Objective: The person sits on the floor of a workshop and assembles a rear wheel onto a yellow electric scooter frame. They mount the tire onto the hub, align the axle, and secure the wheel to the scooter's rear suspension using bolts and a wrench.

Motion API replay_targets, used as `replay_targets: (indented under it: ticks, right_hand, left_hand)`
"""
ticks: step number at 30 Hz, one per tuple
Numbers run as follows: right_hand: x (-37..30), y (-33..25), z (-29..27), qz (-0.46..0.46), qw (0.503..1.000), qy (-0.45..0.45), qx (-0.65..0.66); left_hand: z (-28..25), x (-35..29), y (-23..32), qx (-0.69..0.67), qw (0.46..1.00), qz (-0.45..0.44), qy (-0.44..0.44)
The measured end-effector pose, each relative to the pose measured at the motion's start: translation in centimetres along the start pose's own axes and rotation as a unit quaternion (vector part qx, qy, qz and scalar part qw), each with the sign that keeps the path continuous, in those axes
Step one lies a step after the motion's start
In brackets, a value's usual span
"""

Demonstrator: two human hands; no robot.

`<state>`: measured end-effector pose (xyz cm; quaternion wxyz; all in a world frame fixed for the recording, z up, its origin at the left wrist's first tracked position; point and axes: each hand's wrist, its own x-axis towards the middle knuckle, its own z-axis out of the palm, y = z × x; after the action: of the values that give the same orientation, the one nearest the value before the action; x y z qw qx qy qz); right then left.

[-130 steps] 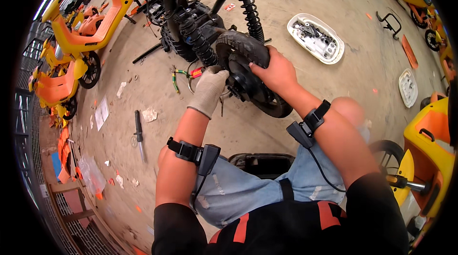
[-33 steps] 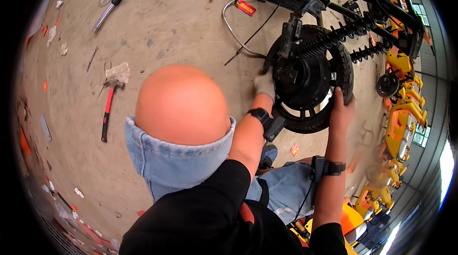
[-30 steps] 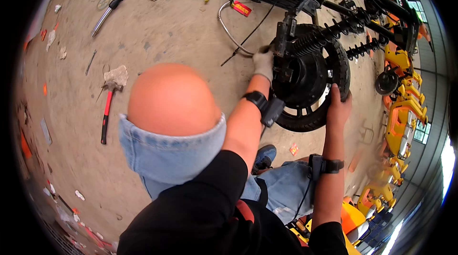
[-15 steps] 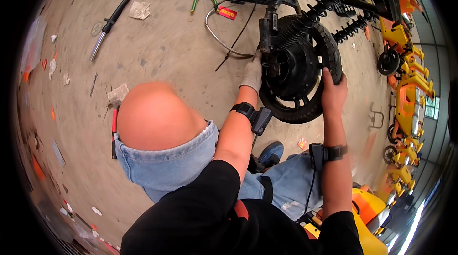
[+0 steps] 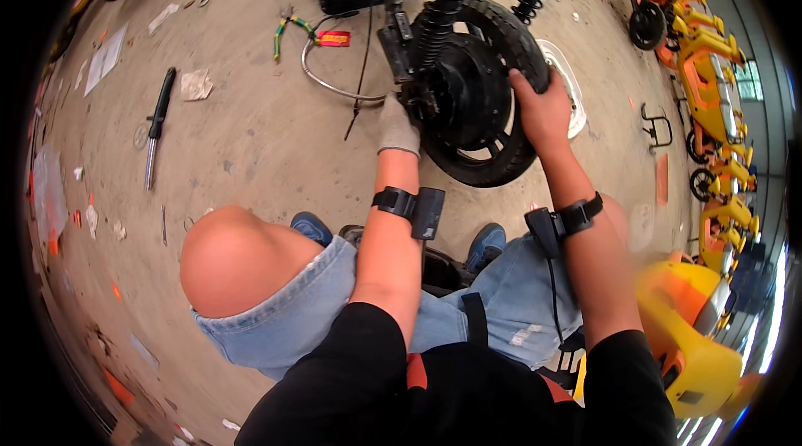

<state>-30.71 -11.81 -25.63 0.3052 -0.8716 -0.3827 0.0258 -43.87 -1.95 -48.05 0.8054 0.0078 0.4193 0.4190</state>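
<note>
A black scooter wheel point(image 5: 468, 164) with a large hub motor point(image 5: 472, 95) stands beneath a coil-spring shock absorber point(image 5: 444, 12). My right hand point(image 5: 541, 112) is bare and closed round the tyre's right side, thumb on the near face. My left hand point(image 5: 398, 129), in a pale glove, reaches to the axle end on the wheel's left side; its fingertips are hidden by the bracket and axle. A silvery sheathed cable point(image 5: 322, 83) and a thin black cable point(image 5: 361, 83) run beside the left hand.
Green-handled pliers point(image 5: 284, 32) and a red packet point(image 5: 333, 38) lie left of the wheel. A loose shock-like tube point(image 5: 159, 124) and a small wrench point(image 5: 164, 225) are farther left. Behind the wheel sits a white tray point(image 5: 576, 103). Yellow scooters point(image 5: 710, 78) line the right.
The view has shifted, so the wheel and both hands appear farther left and higher. The white tray now shows behind the wheel. Both hands remain at the wheel.
</note>
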Motion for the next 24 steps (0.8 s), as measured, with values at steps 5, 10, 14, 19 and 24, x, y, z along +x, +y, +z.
replay_targets:
  ticks: [5,10,14,19,24]
  right_hand:
    - [-0.4,-1.2,-0.6,0.023,0.999,-0.011,0.021]
    - [-0.5,-0.1,-0.7,0.016,0.999,-0.001,0.041]
    - [-0.5,-0.3,-0.8,0.028,0.999,-0.025,0.030]
    - [-0.4,0.4,-0.5,0.026,0.998,-0.015,0.046]
    - [-0.3,0.2,-0.7,0.029,0.998,-0.022,0.054]
  left_hand:
    - [-1.1,1.8,0.1,-0.088,0.994,-0.038,-0.048]
    - [1.9,-1.8,1.1,-0.072,0.985,-0.020,-0.156]
    - [1.5,-1.2,1.5,-0.040,0.975,0.000,-0.218]
    - [2.5,-2.8,2.0,0.037,0.981,-0.037,-0.188]
    - [1.9,-3.0,2.1,0.068,0.971,-0.044,-0.223]
